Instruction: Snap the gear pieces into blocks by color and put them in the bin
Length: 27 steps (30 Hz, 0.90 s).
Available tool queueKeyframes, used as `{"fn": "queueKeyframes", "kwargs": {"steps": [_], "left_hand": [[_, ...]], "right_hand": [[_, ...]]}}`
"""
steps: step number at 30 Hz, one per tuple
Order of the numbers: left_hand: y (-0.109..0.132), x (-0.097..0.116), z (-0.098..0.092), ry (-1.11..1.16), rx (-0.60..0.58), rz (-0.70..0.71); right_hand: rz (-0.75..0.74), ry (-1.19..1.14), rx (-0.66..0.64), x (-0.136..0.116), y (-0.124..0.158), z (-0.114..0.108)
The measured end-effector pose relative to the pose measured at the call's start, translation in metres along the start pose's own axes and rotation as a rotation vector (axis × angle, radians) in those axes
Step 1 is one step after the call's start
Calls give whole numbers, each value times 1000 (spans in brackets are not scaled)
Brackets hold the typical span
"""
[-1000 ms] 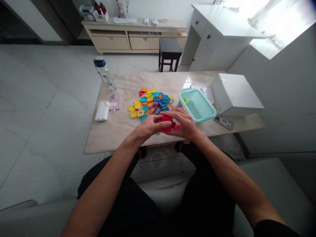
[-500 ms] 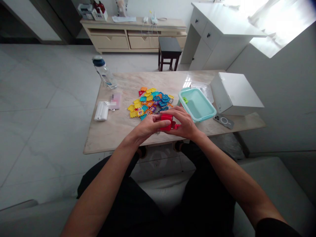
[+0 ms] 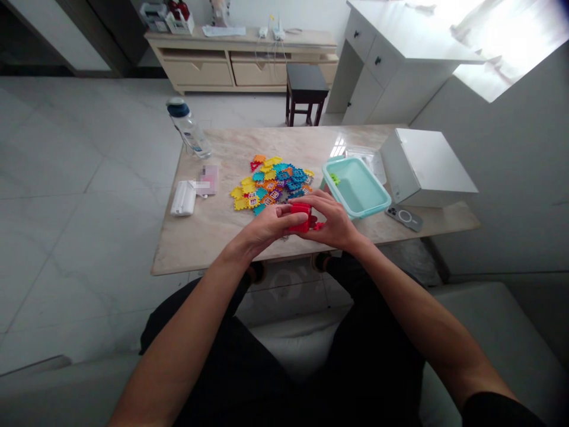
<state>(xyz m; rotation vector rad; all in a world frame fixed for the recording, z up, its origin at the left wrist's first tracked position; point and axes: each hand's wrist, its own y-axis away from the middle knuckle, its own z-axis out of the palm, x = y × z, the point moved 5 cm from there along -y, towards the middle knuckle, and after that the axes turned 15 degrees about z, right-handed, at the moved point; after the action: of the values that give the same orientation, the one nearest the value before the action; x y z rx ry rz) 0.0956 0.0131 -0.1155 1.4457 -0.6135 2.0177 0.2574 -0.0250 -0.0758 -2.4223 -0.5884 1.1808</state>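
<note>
Between both hands, above the near edge of the table, is a small stack of red plastic building tiles (image 3: 300,218). My left hand (image 3: 271,224) grips its left side, thumb laid across the front. My right hand (image 3: 331,220) closes on the stack from the right, its fingers reaching over the top. A loose-looking red piece (image 3: 319,226) shows by the right palm; whether it is joined to the stack I cannot tell. Just beyond the hands lies a pile of colourful interlocking tiles (image 3: 271,184), yellow, blue, orange and purple, some with window grids.
A mint plastic tub (image 3: 361,188) with a green piece inside stands right of the pile. Farther right are a phone (image 3: 404,217) and a white box (image 3: 431,166). On the left are a water bottle (image 3: 191,130), a tissue pack (image 3: 183,198) and a pink card (image 3: 208,179).
Both hands keep their hold on the red tiles, with hardly any shift in the fingers. The whole view has tilted very slightly.
</note>
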Motion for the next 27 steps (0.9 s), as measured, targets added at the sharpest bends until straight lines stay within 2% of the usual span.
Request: {"fn": "queueKeyframes", "kwargs": {"steps": [3, 7, 12, 18, 27], "left_hand": [[0, 1, 2, 67, 47, -26], [-1, 2, 5, 119, 50, -26], [1, 5, 3, 91, 73, -23], [2, 10, 5, 104, 57, -3], [1, 5, 2, 77, 28, 9]], "right_hand": [[-12, -9, 5, -1, 0, -1], [15, -6, -5, 0, 0, 0], [41, -10, -12, -2, 0, -1], [37, -12, -1, -1, 0, -2], [-24, -33, 55, -6, 1, -4]]}}
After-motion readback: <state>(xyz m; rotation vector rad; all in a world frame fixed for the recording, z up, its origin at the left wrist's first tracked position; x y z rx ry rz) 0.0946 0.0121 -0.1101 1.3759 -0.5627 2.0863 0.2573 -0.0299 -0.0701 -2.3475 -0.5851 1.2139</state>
